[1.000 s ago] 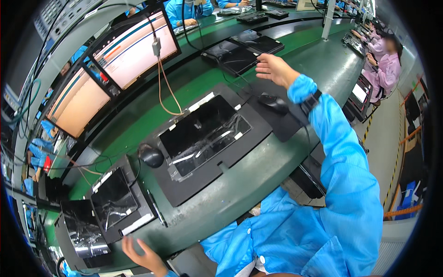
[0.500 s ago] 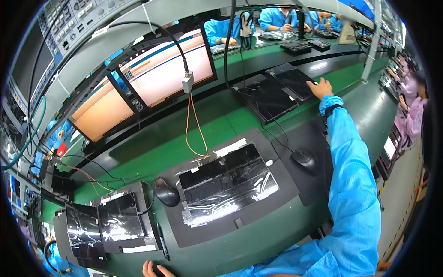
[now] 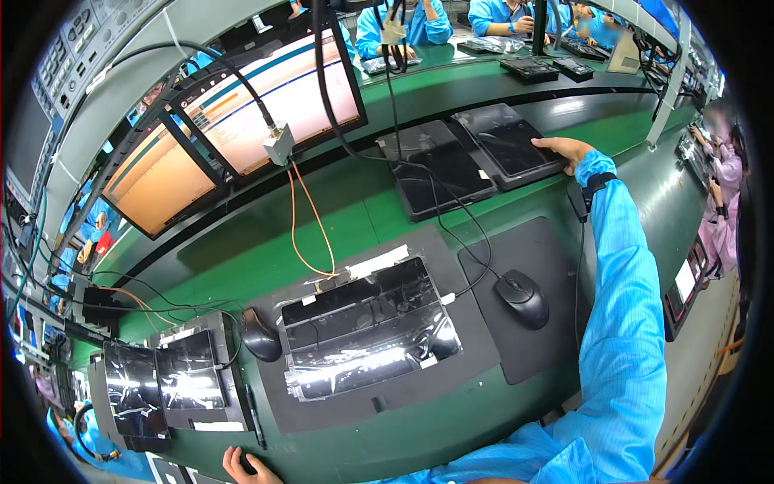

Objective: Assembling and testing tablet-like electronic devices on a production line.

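My right hand (image 3: 569, 152) reaches to the far right and grips the right edge of a flat black screen panel (image 3: 508, 143). Its thumb lies over the top, and the other fingers are mostly hidden. Left of this panel lies a second black screen panel (image 3: 439, 173), with a cable across it. My left hand (image 3: 251, 468) rests at the lower edge of the view, fingers curled around something dark that I cannot make out. A black pen (image 3: 255, 415) lies just beyond it. In front of me, a film-covered screen (image 3: 371, 331) lies on a dark mat (image 3: 476, 355).
Two black mice (image 3: 522, 298) flank the middle screen. Two monitors (image 3: 274, 97) stand behind it, with a small metal box (image 3: 279, 143) hanging on cables before them. More film-covered screens (image 3: 189, 371) lie at left. A grey post (image 3: 669, 97) rises at right. People in blue work across the bench.
The view has shifted, so the bench things appear further left. My right hand has gone from touching the panel's edge to gripping it. My left hand shows slightly more.
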